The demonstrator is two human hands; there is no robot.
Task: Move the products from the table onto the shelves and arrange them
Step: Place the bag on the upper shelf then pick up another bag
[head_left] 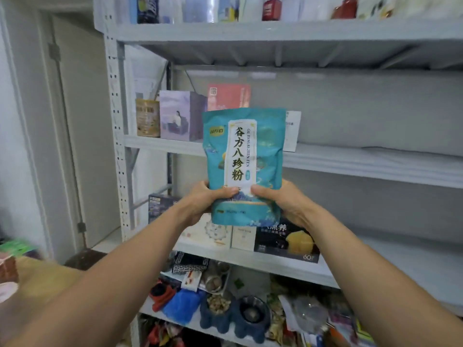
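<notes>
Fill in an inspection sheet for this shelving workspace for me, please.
Surface: grey metal shelving, several tiers.
Job's things: teal pouch held upright before the middle shelf; gold tin, lilac box and pink box stand at that shelf's left end.
Clutter: blue bag, dark bowls and mixed packets crowd the shelving lower down.
Hands: left hand and right hand both grip the pouch's lower part.
Cables: nothing seen.
Surroundings: pale door at left; table corner at lower left.
</notes>
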